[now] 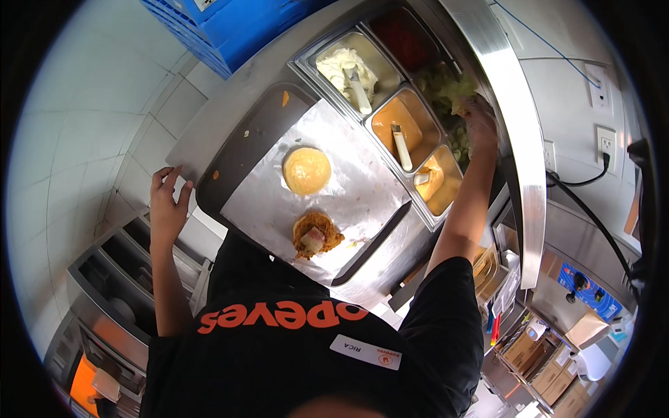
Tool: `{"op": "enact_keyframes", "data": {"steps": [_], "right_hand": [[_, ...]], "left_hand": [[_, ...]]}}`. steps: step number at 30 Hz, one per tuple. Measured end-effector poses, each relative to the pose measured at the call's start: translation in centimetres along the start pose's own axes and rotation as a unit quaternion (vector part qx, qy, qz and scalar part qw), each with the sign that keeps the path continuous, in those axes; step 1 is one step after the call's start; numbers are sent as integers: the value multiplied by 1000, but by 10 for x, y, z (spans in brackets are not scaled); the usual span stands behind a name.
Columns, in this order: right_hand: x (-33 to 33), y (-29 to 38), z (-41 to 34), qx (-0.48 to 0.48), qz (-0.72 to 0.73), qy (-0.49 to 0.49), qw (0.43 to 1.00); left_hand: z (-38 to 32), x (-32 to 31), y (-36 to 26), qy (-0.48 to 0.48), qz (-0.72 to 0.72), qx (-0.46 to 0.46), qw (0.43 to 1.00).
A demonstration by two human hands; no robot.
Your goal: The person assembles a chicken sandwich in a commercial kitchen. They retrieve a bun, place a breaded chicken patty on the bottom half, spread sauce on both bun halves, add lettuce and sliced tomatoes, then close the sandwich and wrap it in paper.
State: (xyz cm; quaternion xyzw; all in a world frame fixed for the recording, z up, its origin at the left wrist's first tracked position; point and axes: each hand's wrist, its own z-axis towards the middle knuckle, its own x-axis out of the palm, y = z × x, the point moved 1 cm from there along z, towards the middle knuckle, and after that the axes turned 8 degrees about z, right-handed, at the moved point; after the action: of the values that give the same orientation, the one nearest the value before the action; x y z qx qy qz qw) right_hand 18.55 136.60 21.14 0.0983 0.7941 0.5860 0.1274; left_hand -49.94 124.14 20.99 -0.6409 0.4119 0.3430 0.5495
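Note:
My right hand (480,123), in a clear glove, reaches into the lettuce (447,91) at the far right of the sauce pans, its fingers closed on some leaves. My left hand (170,196) is raised beside the left corner of the dark tray (251,125), fingers apart, holding nothing. On the tray's foil-like sheet (360,177) lie a glossy bun top (307,171) and, nearer me, a piece of fried chicken (316,235) with bacon-like strips on it, on what looks like a bun half.
Steel pans hold a white spread (347,73), orange sauce (397,123) and a yellowish sauce (431,177), each with a spreader. A pan of red slices (405,39) stands behind. A curved steel rail (515,130) borders the right; a blue crate (235,31) stands at the back left.

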Motion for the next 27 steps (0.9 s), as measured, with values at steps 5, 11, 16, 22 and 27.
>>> {"op": "enact_keyframes", "data": {"steps": [5,11,16,22,27], "right_hand": [[52,28,-89,-15,109,-7,994],[153,26,-270,82,-45,18,995],[235,-15,-366,185,69,-1,980],[260,-57,-387,81,-149,-67,983],[259,-65,-397,28,-202,-112,973]], "left_hand": [[6,-3,-16,-5,-11,48,999],[-7,-3,-66,64,-169,130,975],[-41,28,-106,189,-280,182,924],[-69,71,-129,266,-318,203,887],[-81,74,-140,86,-178,426,883]]}}
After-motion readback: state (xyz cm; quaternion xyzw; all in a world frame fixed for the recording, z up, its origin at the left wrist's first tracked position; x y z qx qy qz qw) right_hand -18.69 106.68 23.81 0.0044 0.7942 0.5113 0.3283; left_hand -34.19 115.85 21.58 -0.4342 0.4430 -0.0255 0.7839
